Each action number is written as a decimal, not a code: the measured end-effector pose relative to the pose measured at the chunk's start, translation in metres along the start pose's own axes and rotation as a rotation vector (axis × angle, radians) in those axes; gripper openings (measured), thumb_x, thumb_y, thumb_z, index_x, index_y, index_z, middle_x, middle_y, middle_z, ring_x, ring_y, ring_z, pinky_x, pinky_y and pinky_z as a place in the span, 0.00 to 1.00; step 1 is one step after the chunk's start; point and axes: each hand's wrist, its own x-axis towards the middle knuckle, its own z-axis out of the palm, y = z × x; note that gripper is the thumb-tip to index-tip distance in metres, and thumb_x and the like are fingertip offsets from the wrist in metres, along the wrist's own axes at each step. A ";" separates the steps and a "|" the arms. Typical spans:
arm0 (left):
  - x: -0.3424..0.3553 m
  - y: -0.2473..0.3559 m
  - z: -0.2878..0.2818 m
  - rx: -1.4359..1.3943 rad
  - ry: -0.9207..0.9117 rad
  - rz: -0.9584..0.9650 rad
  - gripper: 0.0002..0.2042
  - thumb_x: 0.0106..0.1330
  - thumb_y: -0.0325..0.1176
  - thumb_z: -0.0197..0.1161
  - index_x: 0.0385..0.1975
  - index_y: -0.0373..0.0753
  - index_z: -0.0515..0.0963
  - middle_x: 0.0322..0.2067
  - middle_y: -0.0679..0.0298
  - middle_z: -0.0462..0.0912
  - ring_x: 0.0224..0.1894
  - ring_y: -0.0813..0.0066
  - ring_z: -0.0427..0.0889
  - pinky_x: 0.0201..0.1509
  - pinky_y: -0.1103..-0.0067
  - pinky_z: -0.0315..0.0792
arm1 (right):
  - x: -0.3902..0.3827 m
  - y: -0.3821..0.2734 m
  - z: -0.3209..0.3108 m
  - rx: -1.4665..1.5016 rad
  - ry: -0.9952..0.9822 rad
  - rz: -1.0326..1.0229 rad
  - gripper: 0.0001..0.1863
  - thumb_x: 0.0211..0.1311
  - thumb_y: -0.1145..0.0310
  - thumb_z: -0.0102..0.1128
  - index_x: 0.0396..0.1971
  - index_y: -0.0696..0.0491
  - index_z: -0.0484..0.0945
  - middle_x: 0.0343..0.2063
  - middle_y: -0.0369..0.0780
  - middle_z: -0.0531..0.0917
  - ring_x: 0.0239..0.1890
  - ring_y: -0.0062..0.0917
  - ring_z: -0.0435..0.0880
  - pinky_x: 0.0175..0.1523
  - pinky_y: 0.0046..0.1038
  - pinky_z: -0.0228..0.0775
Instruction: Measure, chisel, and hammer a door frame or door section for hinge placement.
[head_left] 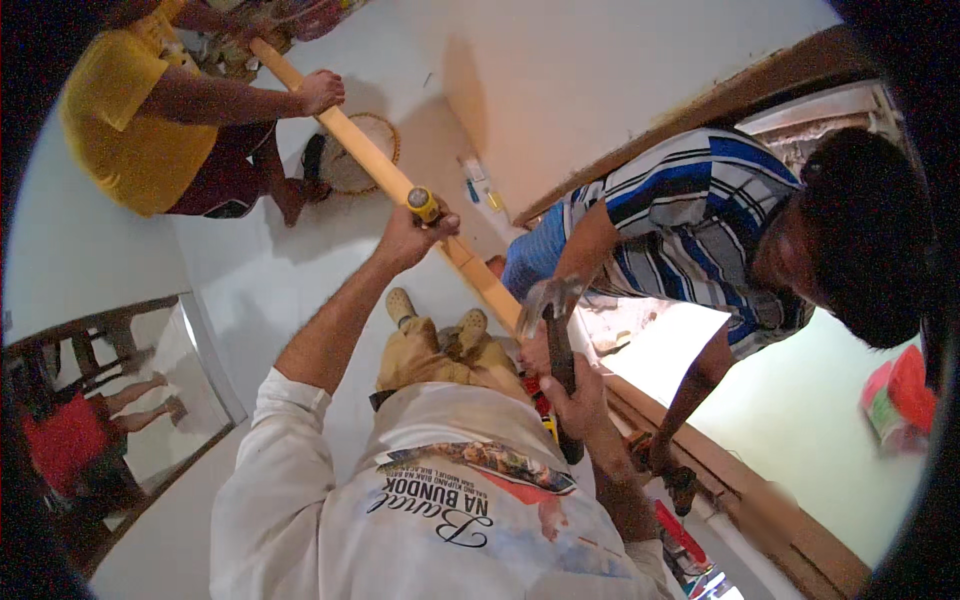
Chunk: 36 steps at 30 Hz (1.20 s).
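A long light-brown wooden beam (365, 150) runs diagonally from the upper left toward the middle. Over it, my left hand (415, 238) is closed around a chisel (423, 203) with a yellow handle and metal cap, seen nearly end-on; its blade is hidden. My right hand (580, 405), closer to my body, grips a hammer (560, 360) by its dark handle, the metal head pointing up and away. A co-worker's hand (322, 92) clasps the beam's far part. Beside the hammer, the hand of a person in a striped shirt (535, 352) is at the near end.
The person in a yellow shirt (120, 110) stands far left, the striped-shirt person (690, 220) leans in from the right. A round stool-like thing (370, 130) is beneath the beam. A wooden frame (760, 510) crosses the lower right. Small tools (480, 185) lie by the wall.
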 end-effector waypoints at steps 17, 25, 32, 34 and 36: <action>-0.067 0.019 0.018 0.842 -0.381 -0.023 0.14 0.57 0.40 0.68 0.33 0.36 0.77 0.20 0.54 0.77 0.23 0.64 0.78 0.31 0.71 0.71 | -0.063 0.058 0.021 -0.132 0.158 0.086 0.23 0.53 0.59 0.66 0.44 0.57 0.72 0.34 0.50 0.79 0.36 0.46 0.81 0.40 0.41 0.71; -0.066 0.008 0.017 0.099 -0.532 -0.461 0.27 0.53 0.34 0.71 0.52 0.35 0.68 0.35 0.67 0.74 0.37 0.78 0.75 0.41 0.79 0.72 | -0.070 0.037 0.087 0.039 0.325 0.170 0.24 0.54 0.56 0.63 0.45 0.55 0.69 0.30 0.52 0.79 0.34 0.52 0.79 0.38 0.48 0.68; -0.057 0.058 0.058 -0.039 -0.896 -0.206 0.47 0.50 0.45 0.73 0.68 0.39 0.53 0.43 0.65 0.72 0.44 0.74 0.73 0.49 0.76 0.69 | -0.004 -0.041 0.138 0.194 0.725 -0.094 0.22 0.58 0.57 0.60 0.46 0.55 0.69 0.27 0.47 0.79 0.27 0.47 0.79 0.34 0.44 0.73; -0.067 0.062 0.046 -0.178 -0.825 -0.201 0.50 0.48 0.52 0.73 0.68 0.39 0.52 0.45 0.65 0.71 0.43 0.73 0.73 0.51 0.75 0.68 | 0.007 -0.070 0.150 0.185 0.758 -0.037 0.25 0.57 0.57 0.60 0.47 0.59 0.69 0.30 0.51 0.78 0.32 0.48 0.79 0.37 0.46 0.72; -0.073 0.068 0.040 -0.183 -0.782 -0.204 0.45 0.50 0.51 0.73 0.66 0.39 0.57 0.44 0.65 0.72 0.43 0.74 0.73 0.51 0.76 0.67 | 0.026 -0.075 0.171 0.084 0.897 -0.088 0.26 0.57 0.57 0.61 0.48 0.60 0.68 0.32 0.52 0.78 0.35 0.49 0.78 0.40 0.47 0.72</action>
